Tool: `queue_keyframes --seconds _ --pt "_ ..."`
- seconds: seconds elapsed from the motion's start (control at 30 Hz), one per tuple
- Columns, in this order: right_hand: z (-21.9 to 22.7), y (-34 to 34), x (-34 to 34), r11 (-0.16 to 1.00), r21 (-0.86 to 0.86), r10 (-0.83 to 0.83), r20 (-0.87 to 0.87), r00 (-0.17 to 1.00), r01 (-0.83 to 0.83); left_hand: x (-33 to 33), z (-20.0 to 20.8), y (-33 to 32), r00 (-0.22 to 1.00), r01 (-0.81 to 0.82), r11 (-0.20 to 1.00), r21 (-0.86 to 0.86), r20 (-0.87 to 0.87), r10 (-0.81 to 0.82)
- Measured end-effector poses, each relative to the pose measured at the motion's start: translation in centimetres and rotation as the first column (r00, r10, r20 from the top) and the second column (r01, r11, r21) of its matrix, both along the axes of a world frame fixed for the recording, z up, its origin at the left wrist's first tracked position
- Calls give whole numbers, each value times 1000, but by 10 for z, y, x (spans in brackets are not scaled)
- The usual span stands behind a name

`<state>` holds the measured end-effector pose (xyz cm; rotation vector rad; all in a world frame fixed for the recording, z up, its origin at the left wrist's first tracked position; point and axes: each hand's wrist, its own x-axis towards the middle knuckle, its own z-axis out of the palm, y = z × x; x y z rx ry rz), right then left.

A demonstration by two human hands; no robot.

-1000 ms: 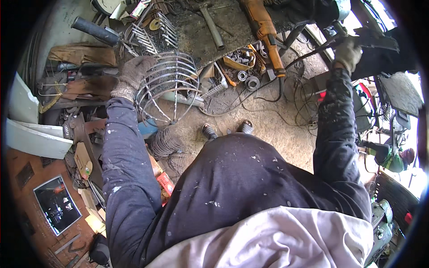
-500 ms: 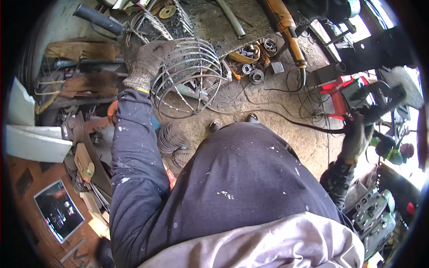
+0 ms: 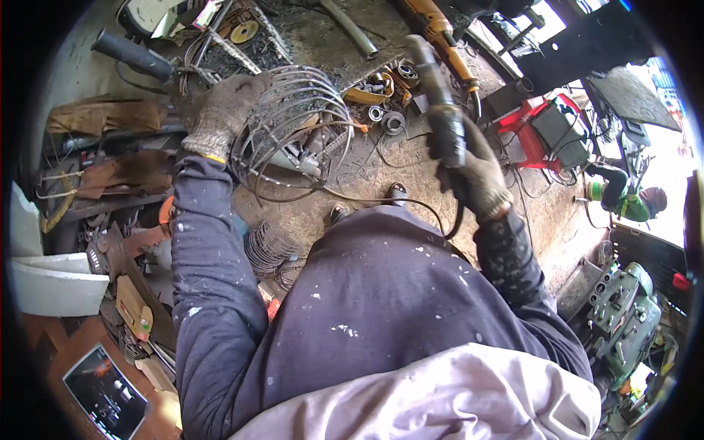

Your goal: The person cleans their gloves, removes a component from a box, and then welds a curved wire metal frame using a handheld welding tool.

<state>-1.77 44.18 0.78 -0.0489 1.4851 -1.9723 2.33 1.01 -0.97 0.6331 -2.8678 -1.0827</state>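
Note:
My left hand (image 3: pixel 224 110), in a knitted work glove, grips the upper left end of a rounded metal wire cage (image 3: pixel 320 86). The cage's bent bars fan out to the right of the glove, over the front of the dark worktop. My right hand (image 3: pixel 473 172), also gloved, is wrapped around a long black and grey corded power tool (image 3: pixel 441 92). It points up and away, its far end apart from the cage. Motion blurs the tool, so its exact kind is unclear. A dark cable (image 3: pixel 459 220) runs down from its near end.
An orange power tool (image 3: pixel 445 40) lies at the back beside a metal tube (image 3: pixel 352 31). Bearings (image 3: pixel 393 123) sit near a yellow tray. A red crate (image 3: pixel 521 139) stands at the right, with another person (image 3: pixel 634 198) beyond. Coiled wire (image 3: pixel 268 246) lies by my left arm.
My right hand has swung inward from the far right, bringing the power tool up near the worktop. My left hand still grips the cage. The whole view has shifted slightly.

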Motion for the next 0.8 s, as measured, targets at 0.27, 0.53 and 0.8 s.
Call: queue_keyframes --seconds 0.27,0.53,0.8 --pt "-31 -44 -29 917 284 316 -81 945 -282 2 -7 -5 995 22 992 121 -102 -9" --pt "-30 -59 -49 872 358 373 -46 927 -333 4 1 5 996 -60 973 223 -47 72" --pt "-18 -63 -64 764 488 491 -16 871 -422 4 10 15 993 -101 957 272 -37 115"
